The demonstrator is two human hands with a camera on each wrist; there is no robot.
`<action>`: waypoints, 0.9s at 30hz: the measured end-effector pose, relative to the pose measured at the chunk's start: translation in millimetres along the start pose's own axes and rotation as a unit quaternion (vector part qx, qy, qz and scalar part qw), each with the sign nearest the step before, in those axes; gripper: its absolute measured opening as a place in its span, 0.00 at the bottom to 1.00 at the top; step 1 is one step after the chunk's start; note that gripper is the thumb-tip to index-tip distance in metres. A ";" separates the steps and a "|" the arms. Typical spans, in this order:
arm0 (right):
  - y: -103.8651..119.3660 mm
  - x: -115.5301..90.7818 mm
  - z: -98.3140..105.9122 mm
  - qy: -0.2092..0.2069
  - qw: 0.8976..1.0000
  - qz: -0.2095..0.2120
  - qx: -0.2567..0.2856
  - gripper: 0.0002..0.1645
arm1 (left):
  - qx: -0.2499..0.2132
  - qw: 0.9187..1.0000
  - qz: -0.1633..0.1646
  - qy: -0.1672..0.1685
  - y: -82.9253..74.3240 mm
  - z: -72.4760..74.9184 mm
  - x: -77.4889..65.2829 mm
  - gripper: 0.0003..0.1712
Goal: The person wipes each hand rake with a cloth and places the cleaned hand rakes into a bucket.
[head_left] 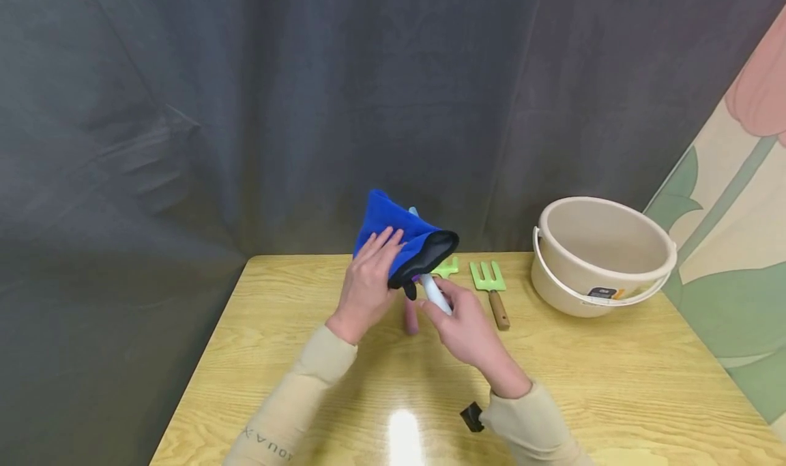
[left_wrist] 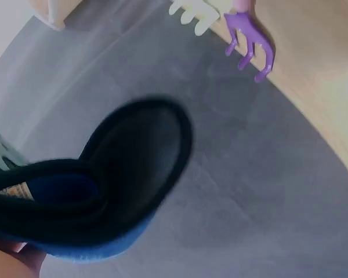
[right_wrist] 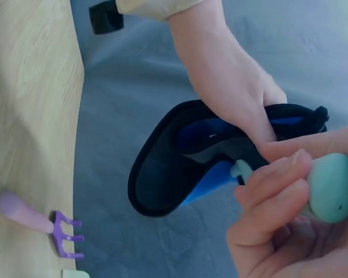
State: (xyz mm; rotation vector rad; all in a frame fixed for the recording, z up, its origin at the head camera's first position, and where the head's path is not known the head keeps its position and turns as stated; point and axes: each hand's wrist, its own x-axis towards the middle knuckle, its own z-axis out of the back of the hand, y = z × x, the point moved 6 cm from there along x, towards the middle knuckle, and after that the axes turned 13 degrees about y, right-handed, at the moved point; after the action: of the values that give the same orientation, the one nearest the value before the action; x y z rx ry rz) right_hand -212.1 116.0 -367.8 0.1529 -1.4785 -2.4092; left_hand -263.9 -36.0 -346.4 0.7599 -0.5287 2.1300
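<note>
My left hand (head_left: 368,275) grips a blue cloth pouch (head_left: 393,224) by its black-trimmed rim, with the thumb at the mouth in the right wrist view. The pouch is held above the table; its black flap (left_wrist: 145,150) folds outward and the blue lining (left_wrist: 64,191) shows. My right hand (head_left: 463,323) grips the pale mint handle (right_wrist: 333,188) of a tool right beside the pouch. The pouch hides most of the tool's far part in the head view; a light blue bit (head_left: 413,211) shows beyond it.
On the table (head_left: 276,357) lie a green fork with a wooden handle (head_left: 499,309), another green-headed tool (head_left: 447,268), and a purple claw rake (right_wrist: 61,234) with a pink handle (head_left: 411,317). A beige bucket (head_left: 577,292) stands at the right; a dark curtain (head_left: 381,97) hangs behind.
</note>
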 end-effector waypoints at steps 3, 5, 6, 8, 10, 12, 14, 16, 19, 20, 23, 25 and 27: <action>0.9 0.3 1.3 -0.012 1.000 0.000 -0.025 0.22 | -0.009 1.000 0.002 0.008 -4.7 -2.7 -2.4 0.26; -0.3 0.7 2.0 -0.018 0.999 -0.006 -0.031 0.22 | -0.016 1.000 0.003 0.012 -8.2 -3.6 -3.6 0.28; -1.2 1.3 2.3 -0.020 0.999 -0.008 -0.030 0.21 | -0.020 1.000 0.004 0.012 -9.8 -3.8 -3.9 0.30; -2.9 2.2 2.7 -0.025 0.999 -0.012 -0.023 0.20 | -0.027 1.000 0.003 0.015 -12.1 -4.9 -4.7 0.31; -3.0 2.7 3.1 -0.031 0.999 -0.010 -0.019 0.15 | -0.035 0.999 0.001 0.018 -12.6 -7.1 -5.8 0.33; -1.3 3.1 2.1 -0.034 0.999 0.002 -0.016 0.14 | -0.043 0.999 0.003 0.022 -11.3 -10.2 -6.7 0.35; 1.4 3.5 -0.5 -0.037 0.999 0.019 -0.022 0.15 | -0.052 0.998 0.008 0.025 -8.6 -12.6 -6.9 0.39; 5.1 3.5 -3.6 -0.040 0.998 0.039 -0.032 0.19 | -0.054 0.998 0.017 0.024 -5.0 -13.8 -6.7 0.41; 9.1 2.8 -7.4 -0.048 0.996 0.059 -0.053 0.23 | -0.048 0.998 0.025 0.022 -1.0 -12.9 -4.7 0.42; 10.3 2.3 -7.9 -0.052 0.995 0.062 -0.059 0.22 | -0.043 0.998 0.025 0.024 -0.3 -12.6 -4.1 0.42; 12.8 1.5 -8.5 -0.060 0.993 0.070 -0.076 0.22 | -0.021 0.999 0.026 0.033 0.3 -10.1 -1.2 0.40; 13.9 1.3 -8.8 -0.058 0.992 0.074 -0.081 0.22 | -0.007 0.999 0.030 0.031 0.3 -6.4 1.8 0.38; 13.2 1.3 -9.7 -0.050 0.993 0.071 -0.078 0.22 | -0.002 0.999 0.037 0.019 0.1 0.2 5.8 0.35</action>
State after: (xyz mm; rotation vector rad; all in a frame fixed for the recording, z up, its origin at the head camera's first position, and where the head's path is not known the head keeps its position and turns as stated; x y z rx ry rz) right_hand -208.2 101.7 -360.5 -0.1054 -1.2866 -2.4349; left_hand -266.9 -32.9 -342.4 0.7059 -0.5484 2.2062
